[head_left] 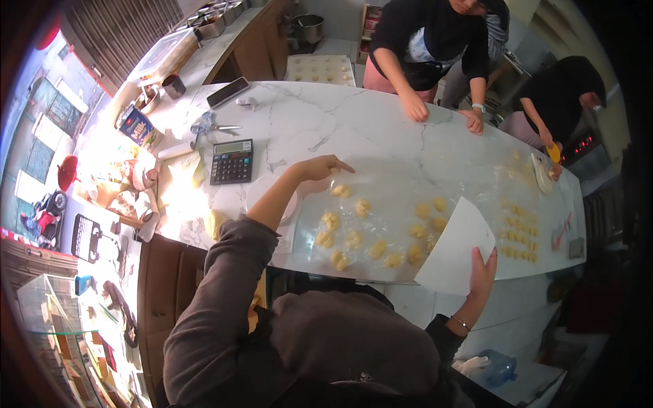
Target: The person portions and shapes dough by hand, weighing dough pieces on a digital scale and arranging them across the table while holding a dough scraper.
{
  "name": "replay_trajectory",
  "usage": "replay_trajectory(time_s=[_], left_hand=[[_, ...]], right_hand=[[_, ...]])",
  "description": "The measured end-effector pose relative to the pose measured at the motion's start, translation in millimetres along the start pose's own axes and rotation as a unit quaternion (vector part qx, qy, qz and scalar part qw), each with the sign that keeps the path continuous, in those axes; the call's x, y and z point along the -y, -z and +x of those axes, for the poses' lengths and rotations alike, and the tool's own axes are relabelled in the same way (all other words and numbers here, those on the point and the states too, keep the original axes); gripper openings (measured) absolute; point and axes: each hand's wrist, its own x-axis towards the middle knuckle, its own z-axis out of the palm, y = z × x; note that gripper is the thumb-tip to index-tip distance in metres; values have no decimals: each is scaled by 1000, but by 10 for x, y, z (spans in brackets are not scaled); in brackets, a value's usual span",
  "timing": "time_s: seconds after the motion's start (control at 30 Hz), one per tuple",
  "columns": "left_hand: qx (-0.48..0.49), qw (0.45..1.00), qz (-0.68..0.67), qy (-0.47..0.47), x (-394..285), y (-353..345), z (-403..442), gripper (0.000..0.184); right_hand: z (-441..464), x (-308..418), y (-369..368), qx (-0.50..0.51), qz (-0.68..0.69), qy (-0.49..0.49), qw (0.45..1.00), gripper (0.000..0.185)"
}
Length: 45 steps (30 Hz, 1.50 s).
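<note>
My left hand (325, 168) is raised over the marble table with the index finger stretched out and holds nothing. Just below that fingertip lie several dough pieces (330, 219), pale yellow and lumpy, on a clear plastic sheet (311, 236). In my right hand (481, 272) is a white sheet of paper (457, 246), gripped at its right edge and tilted above the table's near side. The paper hides part of the dough behind it. Farther right, small dough pieces (519, 238) sit in neat rows.
A calculator (231, 162), scissors (221, 127), a phone (228, 93) and a milk carton (137, 126) are on the left. Across the table a person (435, 47) rests both hands on its edge. Another person (561, 98) bends at the far right, holding something yellow.
</note>
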Motion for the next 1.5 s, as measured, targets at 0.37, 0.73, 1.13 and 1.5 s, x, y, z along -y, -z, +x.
replay_trajectory(time_s=[0.37, 0.73, 1.13, 1.5], left_hand=[[-15, 999, 37, -12, 88, -214, 600, 27], [11, 994, 100, 34, -141, -305, 669, 53], [-6, 992, -127, -12, -224, -280, 446, 34], [-238, 949, 54, 200, 112, -356, 443, 46]], right_hand=[[106, -160, 192, -28, 48, -30, 998, 49], [156, -274, 354, -36, 52, -54, 997, 49], [297, -457, 385, -12, 101, -54, 993, 50], [322, -442, 377, 5, 70, -50, 996, 53]])
